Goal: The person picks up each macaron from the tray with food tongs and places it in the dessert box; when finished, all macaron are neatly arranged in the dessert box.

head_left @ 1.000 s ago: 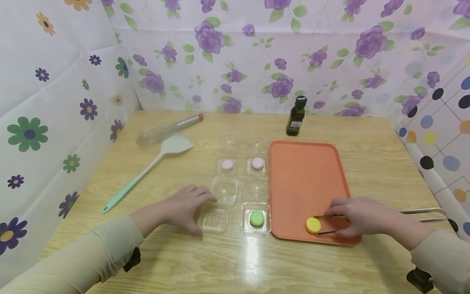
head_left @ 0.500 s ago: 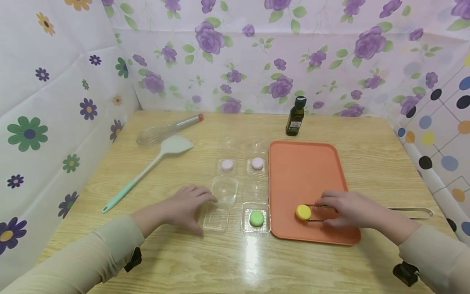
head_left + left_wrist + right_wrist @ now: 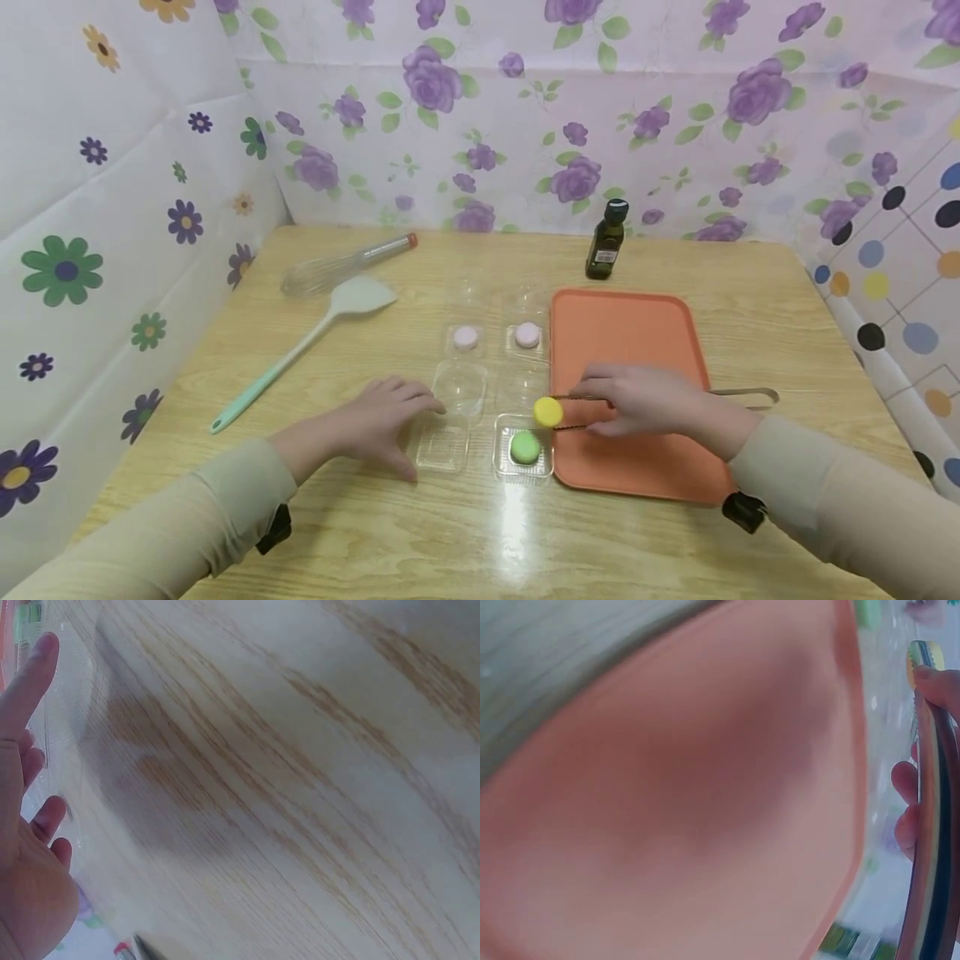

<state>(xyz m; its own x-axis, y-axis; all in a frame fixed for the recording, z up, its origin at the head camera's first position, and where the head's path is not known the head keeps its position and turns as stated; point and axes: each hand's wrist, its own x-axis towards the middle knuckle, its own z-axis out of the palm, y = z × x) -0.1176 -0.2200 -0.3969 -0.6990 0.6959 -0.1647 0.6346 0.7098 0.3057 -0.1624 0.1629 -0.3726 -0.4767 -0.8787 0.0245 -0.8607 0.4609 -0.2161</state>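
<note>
Worktop (image 3: 420,533) looks like wood, grainy and pretty glossy, with a glare streak. Orange tray (image 3: 626,342) looks like smooth plastic, more on the matt side. Clear boxes (image 3: 441,447) are thin, shiny plastic with ribbed bases. Tongs (image 3: 934,817) are smooth metal with toothed edges. Bottle (image 3: 604,243) seems like glossy dark glass; backdrop (image 3: 510,125) is creased, cloth or plastic, can't tell.

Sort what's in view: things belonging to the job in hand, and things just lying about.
Likely in the job:
tongs, gripped by the right hand
yellow macaron, pinched in the tongs
clear containers
green macaron
pink macarons
orange tray

Apparently just lying about:
whisk
spatula
dark bottle
</note>
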